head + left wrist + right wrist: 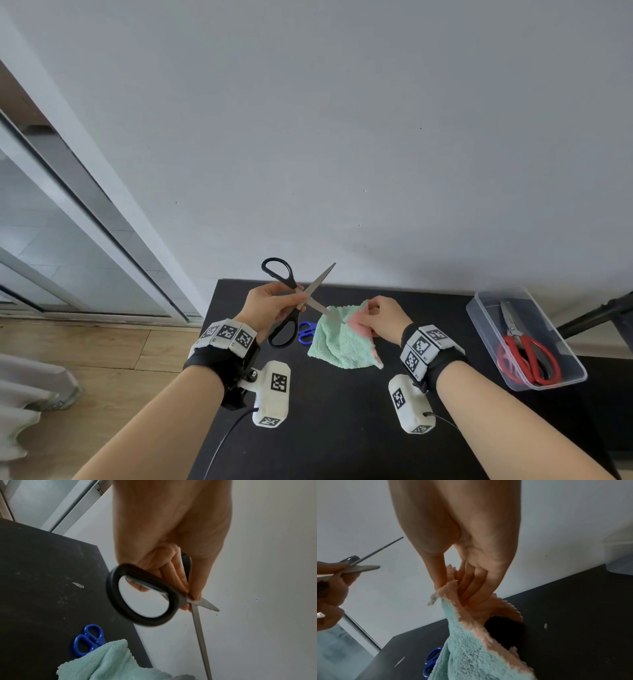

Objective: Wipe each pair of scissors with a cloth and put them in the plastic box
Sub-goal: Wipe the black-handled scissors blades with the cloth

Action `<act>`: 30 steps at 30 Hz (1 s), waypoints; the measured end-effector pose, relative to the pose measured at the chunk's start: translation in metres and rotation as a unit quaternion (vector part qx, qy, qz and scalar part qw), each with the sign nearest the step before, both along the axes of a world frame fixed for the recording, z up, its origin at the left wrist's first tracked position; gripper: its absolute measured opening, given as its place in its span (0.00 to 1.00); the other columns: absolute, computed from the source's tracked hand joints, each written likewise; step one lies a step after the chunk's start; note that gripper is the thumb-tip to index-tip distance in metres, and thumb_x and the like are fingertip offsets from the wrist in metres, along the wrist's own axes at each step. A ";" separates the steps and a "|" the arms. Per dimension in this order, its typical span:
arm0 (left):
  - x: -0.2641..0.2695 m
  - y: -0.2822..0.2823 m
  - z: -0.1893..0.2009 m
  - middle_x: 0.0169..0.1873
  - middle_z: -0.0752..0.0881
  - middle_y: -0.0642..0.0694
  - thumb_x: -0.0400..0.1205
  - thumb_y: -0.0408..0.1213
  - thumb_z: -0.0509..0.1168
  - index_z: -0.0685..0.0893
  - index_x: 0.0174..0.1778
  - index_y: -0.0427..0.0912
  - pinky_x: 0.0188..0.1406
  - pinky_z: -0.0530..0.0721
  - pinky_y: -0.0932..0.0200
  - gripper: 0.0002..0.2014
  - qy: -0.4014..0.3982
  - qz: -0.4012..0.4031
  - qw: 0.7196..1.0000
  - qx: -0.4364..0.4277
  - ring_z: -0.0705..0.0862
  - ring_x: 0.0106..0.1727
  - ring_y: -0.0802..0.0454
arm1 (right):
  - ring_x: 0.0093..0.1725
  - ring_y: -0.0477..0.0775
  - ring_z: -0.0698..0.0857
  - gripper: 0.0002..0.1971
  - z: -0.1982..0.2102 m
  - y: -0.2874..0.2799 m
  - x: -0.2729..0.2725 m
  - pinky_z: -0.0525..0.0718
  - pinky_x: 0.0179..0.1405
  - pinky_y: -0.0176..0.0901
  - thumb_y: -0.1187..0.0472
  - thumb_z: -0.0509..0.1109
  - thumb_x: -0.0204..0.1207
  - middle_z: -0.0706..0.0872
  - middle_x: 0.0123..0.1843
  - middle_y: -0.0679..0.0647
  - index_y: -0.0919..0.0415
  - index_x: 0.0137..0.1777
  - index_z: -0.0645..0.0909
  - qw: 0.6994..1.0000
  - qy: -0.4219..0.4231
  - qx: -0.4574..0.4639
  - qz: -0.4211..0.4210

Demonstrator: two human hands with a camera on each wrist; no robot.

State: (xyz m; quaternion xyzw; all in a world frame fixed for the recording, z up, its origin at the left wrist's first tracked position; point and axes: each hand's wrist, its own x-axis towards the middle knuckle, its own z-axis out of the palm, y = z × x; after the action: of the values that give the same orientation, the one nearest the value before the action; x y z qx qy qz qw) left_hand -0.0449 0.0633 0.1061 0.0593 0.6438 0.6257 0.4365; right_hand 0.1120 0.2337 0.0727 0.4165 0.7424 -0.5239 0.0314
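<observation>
My left hand (274, 305) grips black-handled scissors (286, 291) near the pivot, blades spread wide, above the table's back left. One blade points up at the wall, the other slants down toward the cloth. In the left wrist view the black scissors (142, 596) show one big loop in front of my fingers (176, 574). My right hand (380, 317) pinches a corner of the mint and pink cloth (342, 342), lifted off the black table (342, 428); the cloth (471, 649) hangs from my fingers (469, 586). Small blue scissors (306, 331) lie partly under it. Red scissors (527, 353) lie in the clear plastic box (561, 363).
The table stands against a white wall, its left edge open to a wooden floor and a sliding glass door. A dark tripod leg (596, 315) slants in behind the box at the right. Small white scraps (78, 585) lie on the tabletop.
</observation>
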 end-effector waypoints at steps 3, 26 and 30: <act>0.001 0.002 0.001 0.38 0.88 0.37 0.72 0.26 0.75 0.83 0.47 0.32 0.26 0.77 0.69 0.10 -0.008 0.026 1.000 -0.003 0.88 0.33 0.49 | 0.50 0.66 0.89 0.08 0.008 -0.009 -0.002 0.86 0.56 0.58 0.60 0.69 0.75 0.89 0.46 0.66 0.66 0.45 0.84 0.999 -0.016 0.024 0.017; 0.009 0.018 0.020 0.31 0.88 0.42 0.75 0.30 0.73 0.87 0.34 0.41 0.31 0.69 0.64 0.05 -0.021 0.006 0.999 0.036 0.79 0.38 0.50 | 0.59 0.47 0.83 0.12 0.027 -0.047 -0.005 0.77 0.60 0.39 0.53 0.69 0.79 0.86 0.56 0.48 0.56 0.58 0.82 0.995 0.099 -0.003 -0.008; 0.012 0.019 0.023 0.30 0.88 0.42 0.75 0.30 0.73 0.85 0.39 0.39 0.24 0.76 0.68 0.03 -0.035 0.013 0.999 0.037 0.84 0.34 0.51 | 0.48 0.50 0.89 0.10 0.038 -0.058 -0.012 0.85 0.56 0.45 0.54 0.67 0.81 0.91 0.46 0.53 0.60 0.50 0.86 0.980 0.167 -0.107 -0.030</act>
State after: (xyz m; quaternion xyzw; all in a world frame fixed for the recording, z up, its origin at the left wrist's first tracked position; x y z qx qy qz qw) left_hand -0.0325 0.0824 0.1288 0.0452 0.6052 0.6561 0.4485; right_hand 0.0998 0.1756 0.1103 0.3396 0.6643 -0.6628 -0.0641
